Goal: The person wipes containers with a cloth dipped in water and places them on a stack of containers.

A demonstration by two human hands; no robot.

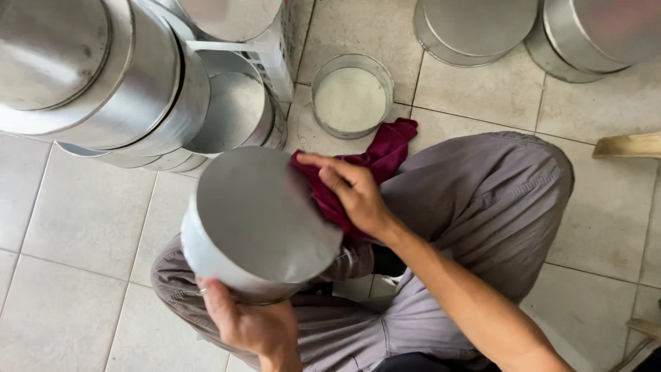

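Closest to me, my left hand (251,324) cups the lower rim of a round metal pan (258,224), fingers curled under its wall, so the pan sits tilted over my lap with its flat base facing up. My right hand (354,196) is pressed flat on a dark red cloth (382,155), fingers together, pushing it against the pan's right side. I judge the grip to be the weak point: only one hand bears the pan, and a hard wipe from the right could twist it loose onto the tiled floor (76,227). The cloth trails over my grey trousers (482,200) and could snag. Farther out, a small empty round tin (352,96) stands on the tiles. At left a leaning stack of pans (103,76) looks liable to slide if bumped. More pans (537,27) sit top right. I see no labels, packages or signs.
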